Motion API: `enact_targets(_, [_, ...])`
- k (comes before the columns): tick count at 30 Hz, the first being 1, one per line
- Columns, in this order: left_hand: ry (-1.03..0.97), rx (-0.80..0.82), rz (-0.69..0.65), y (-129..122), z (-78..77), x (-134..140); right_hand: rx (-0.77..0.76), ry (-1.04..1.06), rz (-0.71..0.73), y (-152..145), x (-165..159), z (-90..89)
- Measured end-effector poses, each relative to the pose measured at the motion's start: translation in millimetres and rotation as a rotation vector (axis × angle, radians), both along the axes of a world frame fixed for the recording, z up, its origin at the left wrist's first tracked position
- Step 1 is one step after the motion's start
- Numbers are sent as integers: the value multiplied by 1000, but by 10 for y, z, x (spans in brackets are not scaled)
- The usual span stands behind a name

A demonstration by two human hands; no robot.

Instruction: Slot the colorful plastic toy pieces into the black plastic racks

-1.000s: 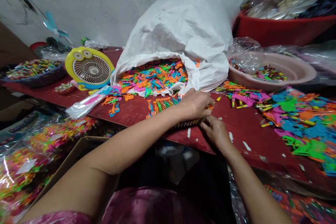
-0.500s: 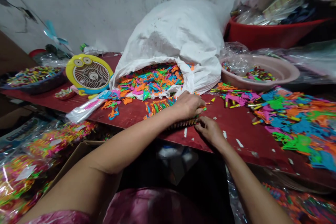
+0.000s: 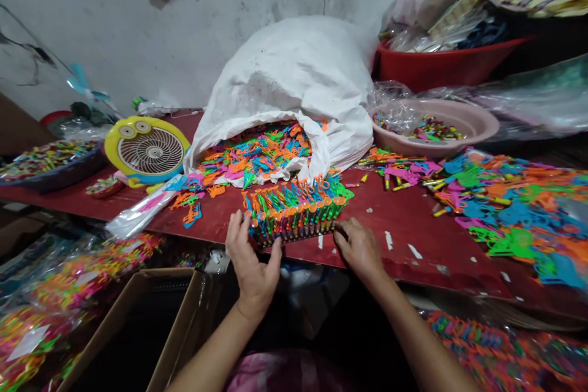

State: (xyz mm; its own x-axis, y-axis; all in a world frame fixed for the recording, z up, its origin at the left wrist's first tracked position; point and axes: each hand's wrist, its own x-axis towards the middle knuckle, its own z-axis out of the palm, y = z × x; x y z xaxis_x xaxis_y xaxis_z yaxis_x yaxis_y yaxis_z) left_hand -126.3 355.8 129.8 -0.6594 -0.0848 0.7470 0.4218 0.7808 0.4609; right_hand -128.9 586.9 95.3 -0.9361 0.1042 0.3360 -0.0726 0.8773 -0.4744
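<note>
A dark rack [image 3: 294, 234] stands near the table's front edge, packed with upright rows of small coloured plastic pieces [image 3: 294, 205] in orange, green, blue and pink. At its left end is my left hand [image 3: 252, 263], fingers and thumb spread around the corner; whether it touches the rack is unclear. My right hand [image 3: 361, 250] has its bent fingers at the rack's right end, gripping the corner. Behind the rack, a large white sack [image 3: 294, 67] lies on its side, its mouth spilling similar loose plastic pieces [image 3: 261, 150].
A yellow fan [image 3: 154, 150] and a flat plastic packet [image 3: 142, 208] are to the left. A pink basin [image 3: 478, 125] and a heap of coloured plastic pieces [image 3: 519, 208] occupy the right of the red table [image 3: 399, 220]. Below at left stands an open cardboard box [image 3: 184, 318].
My left hand has moved from over the rack's right part to its left end and opened, uncovering the rows. My right hand stays at the right end. The view has shifted slightly.
</note>
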Motion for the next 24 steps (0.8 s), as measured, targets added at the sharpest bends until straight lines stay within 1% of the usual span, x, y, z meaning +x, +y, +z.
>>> enact_targets(2, [-46,-45,-47,-6,-12,-118,22,13,4,-141,100,-15])
enact_targets(4, [-80,-75,-88,-38,28,-309,72,55,2,-327,202,-38])
enact_targets(6, [-121,-116,-137,-100,72,-532,150,110,-30,-539,279,-58])
enact_targets(8, [-159,-163,-172,-173,97,-749,216,136,-52,-744,311,-66])
enact_targets(10, [-188,-187,-187,-228,93,-926,255,131,-34,-915,297,-62])
enact_targets(13, [-200,-144,-194,-241,1,-1044,272,113,17,-1066,252,-47])
enact_targets(15, [-219,-52,-182,-209,-129,-991,260,94,68,-1074,257,-39])
enact_targets(17, [-280,62,-169,-157,-288,-839,241,79,142,-972,304,-32])
enact_targets(18, [-323,108,-178,-126,-363,-740,231,70,174,-870,335,-25])
enact_targets(20, [-406,144,-258,-54,-477,-541,209,55,189,-552,387,1])
enact_targets(22, [-446,122,-339,25,-523,-395,175,51,89,-100,385,53])
enact_targets(24, [-443,76,-340,102,-512,-337,143,90,-22,420,310,128])
